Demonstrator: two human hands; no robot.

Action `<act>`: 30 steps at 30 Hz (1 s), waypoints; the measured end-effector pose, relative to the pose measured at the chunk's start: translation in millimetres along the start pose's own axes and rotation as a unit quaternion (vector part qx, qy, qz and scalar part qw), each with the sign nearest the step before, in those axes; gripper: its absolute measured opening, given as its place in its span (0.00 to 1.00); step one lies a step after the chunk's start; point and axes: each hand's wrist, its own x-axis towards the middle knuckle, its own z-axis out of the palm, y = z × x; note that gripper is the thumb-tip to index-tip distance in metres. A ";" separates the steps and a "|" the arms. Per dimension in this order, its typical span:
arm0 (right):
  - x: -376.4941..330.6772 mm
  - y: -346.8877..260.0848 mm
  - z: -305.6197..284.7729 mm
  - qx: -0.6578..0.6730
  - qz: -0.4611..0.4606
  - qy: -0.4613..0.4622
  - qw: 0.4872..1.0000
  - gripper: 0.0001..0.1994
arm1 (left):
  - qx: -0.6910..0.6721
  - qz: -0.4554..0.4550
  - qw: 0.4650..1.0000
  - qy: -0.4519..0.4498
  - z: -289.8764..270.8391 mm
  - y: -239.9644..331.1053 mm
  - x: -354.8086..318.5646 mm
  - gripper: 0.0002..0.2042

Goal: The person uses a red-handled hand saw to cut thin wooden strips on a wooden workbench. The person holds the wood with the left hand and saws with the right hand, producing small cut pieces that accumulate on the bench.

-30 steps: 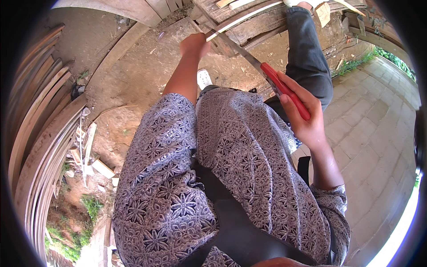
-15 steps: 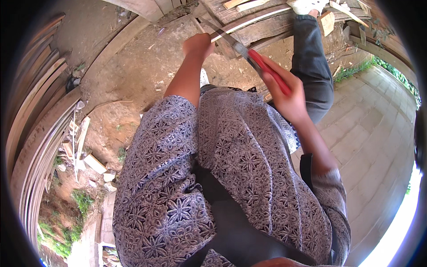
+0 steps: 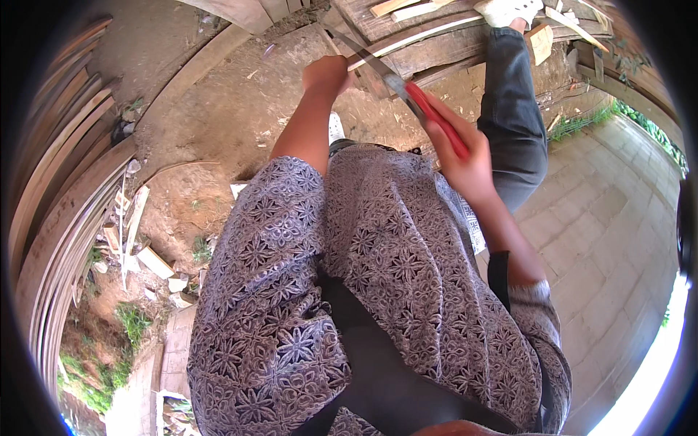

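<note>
Shirt (image 3: 378, 218): nearest my camera, patterned, with a dark strap (image 3: 371, 341) across it.
Right hand (image 3: 469, 171): I saw it closed around the saw's red handle, blurred a little.
Saw (image 3: 395, 83): it slanted up and to the left, its blade crossing the strip just beside the left hand; I could not tell how deep the teeth sat.
Left hand (image 3: 325, 75): I had it in a fist, gripping the near end of the strip.
Wooden strip (image 3: 418, 38): it ran from that fist up and right along the worktop, toward a white shoe (image 3: 509, 10).
Worktop (image 3: 363, 20): rough planks, with that shoe and some offcuts (image 3: 418, 10) on it.
Floor (image 3: 218, 94): bare brown earth below, pale paving (image 3: 603, 211) off to my right.
Boards (image 3: 73, 211): I saw them stacked at far left.
</note>
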 end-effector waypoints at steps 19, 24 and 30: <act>137.0 30.5 84.5 -0.003 -0.018 0.026 0.999 0.20 | -0.037 -0.017 0.999 -0.010 -17.9 5.6 -3.5 0.14; 67.8 21.1 51.0 0.016 -0.044 0.029 0.998 0.20 | -0.019 -0.012 1.000 -0.013 -8.8 -0.7 4.6 0.15; -64.0 -71.7 -51.3 -0.026 0.036 -0.016 0.999 0.21 | -0.028 -0.017 0.999 -0.006 -6.3 0.4 -4.1 0.15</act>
